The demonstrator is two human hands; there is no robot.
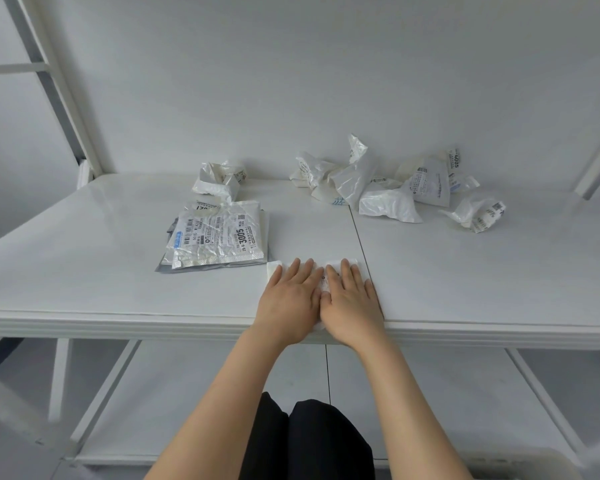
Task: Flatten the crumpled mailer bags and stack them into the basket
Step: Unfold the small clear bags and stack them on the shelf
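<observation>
A white mailer bag (347, 264) lies flat at the table's front edge. My left hand (290, 301) and my right hand (352, 303) press down on it side by side, palms flat and fingers straight, covering most of it. To the left, a stack of flattened mailer bags (219, 239) with printed labels lies on the table. A single crumpled bag (219, 181) sits behind that stack. Several crumpled bags (378, 185) are heaped at the back right, and one more crumpled bag (478, 211) lies apart at the right. No basket is in view.
The white table (101, 271) has a seam running front to back just right of my hands. A white wall stands behind it and white frame posts (59, 98) rise at the left. A lower shelf (430, 393) shows under the table.
</observation>
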